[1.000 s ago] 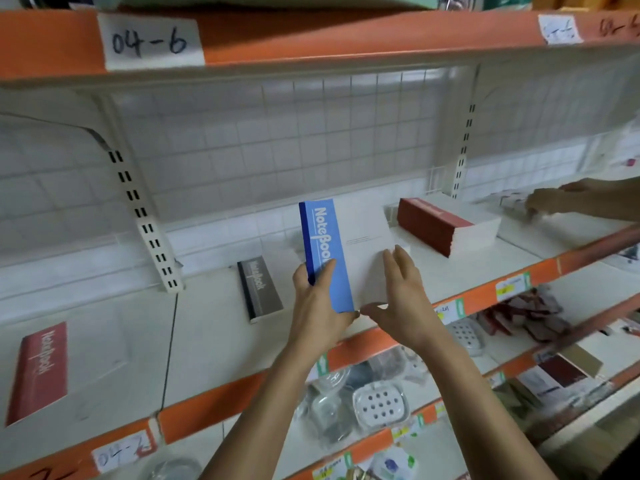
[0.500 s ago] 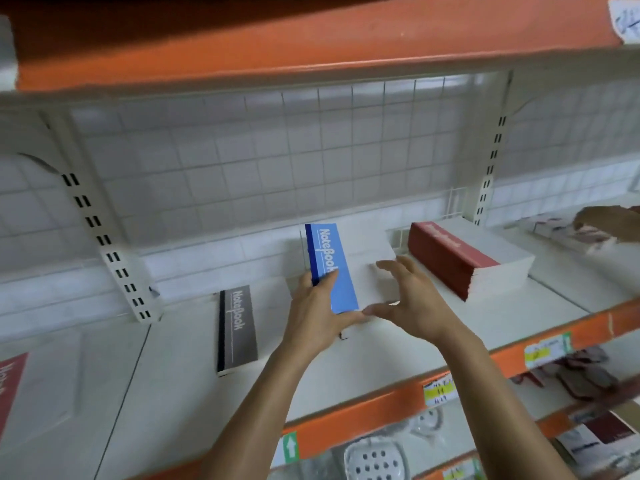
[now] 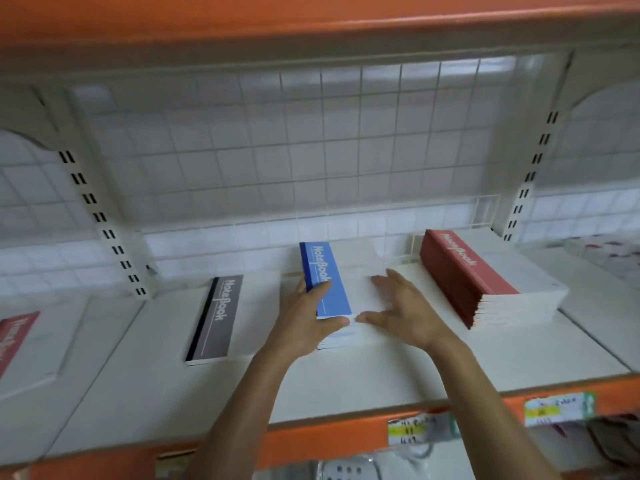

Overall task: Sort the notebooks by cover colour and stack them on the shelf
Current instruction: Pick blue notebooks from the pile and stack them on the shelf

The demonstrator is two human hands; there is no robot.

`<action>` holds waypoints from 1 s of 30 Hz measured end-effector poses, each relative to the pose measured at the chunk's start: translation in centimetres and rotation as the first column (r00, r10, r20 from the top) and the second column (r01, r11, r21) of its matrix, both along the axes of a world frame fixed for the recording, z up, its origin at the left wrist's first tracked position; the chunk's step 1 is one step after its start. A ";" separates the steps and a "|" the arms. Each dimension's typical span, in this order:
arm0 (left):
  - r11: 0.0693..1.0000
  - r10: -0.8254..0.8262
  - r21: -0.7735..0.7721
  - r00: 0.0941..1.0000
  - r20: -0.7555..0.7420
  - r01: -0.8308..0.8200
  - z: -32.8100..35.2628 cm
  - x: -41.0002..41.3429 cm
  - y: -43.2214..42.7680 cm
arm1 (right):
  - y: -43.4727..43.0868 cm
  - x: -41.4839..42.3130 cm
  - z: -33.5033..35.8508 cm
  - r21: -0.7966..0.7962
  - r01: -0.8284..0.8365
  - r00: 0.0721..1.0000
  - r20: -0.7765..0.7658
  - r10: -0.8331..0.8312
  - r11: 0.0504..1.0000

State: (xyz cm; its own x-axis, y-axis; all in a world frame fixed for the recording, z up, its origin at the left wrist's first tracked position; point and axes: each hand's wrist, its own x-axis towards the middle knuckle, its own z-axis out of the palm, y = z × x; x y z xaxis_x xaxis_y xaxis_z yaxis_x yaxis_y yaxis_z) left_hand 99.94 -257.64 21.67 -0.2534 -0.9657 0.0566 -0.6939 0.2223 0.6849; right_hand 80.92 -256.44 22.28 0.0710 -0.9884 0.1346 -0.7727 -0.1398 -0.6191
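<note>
"NoteBook" on blue notebook [image 3: 327, 285] | "NoteBook" on grey notebook [image 3: 219, 318] | "NoteBook" on red stack [image 3: 462, 263] | shelf tags [image 3: 554, 408] illegible

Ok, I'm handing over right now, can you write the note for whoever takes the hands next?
Left hand: grips the near left corner of the blue stack.
Right hand: open, fingers spread flat on the stack's white part.
On the shelf: blue stack in the middle, red stack to its right, one grey notebook to its left, one red notebook at the far left.
Done: blue and red stacks started.
Left: square and release the blue stack; probably move the lone red notebook onto the red stack.
</note>
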 end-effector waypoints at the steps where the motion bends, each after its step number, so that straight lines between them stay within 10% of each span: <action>1: 1.000 0.003 0.003 1.000 0.001 -0.003 0.1 0.0 -0.1 | -0.1 -0.1 -0.2 0.004 -0.013 1.000 0.003 0.013 1.000; 17: 0.994 0.050 0.103 0.998 -0.043 -0.045 1.2 -0.3 0.3 | 0.1 0.1 -0.4 -0.025 -0.045 0.997 -0.058 0.043 0.999; 30: 0.893 0.393 -0.274 0.916 0.082 -0.358 0.9 12.1 6.8 | 4.3 16.8 -0.7 -0.300 -0.276 0.960 -0.040 0.277 0.913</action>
State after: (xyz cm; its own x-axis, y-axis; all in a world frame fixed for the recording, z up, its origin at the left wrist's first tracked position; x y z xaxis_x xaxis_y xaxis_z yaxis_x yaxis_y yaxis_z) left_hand 112.06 -250.82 22.56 0.1034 -0.9490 0.2978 -0.8388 0.0777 0.5389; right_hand 97.68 -252.17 21.60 0.3346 -0.8428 0.4216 -0.6748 -0.5266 -0.5170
